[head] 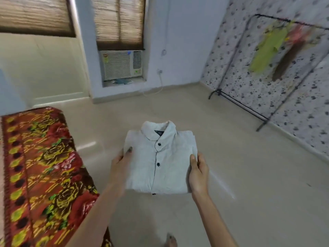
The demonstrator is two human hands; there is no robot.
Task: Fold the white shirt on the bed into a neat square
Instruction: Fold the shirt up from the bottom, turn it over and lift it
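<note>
The white shirt is folded into a compact square with its collar at the far end and dark buttons down the front. It is held up in the air over the floor, to the right of the bed. My left hand grips its left edge with the thumb on top. My right hand grips its right edge, thumb also on top. The fingers under the cloth are hidden.
The bed has a red, yellow and green floral cover. A black clothes rack with hanging garments stands at the right wall. A window air conditioner sits in the far wall. My foot shows at the bottom edge.
</note>
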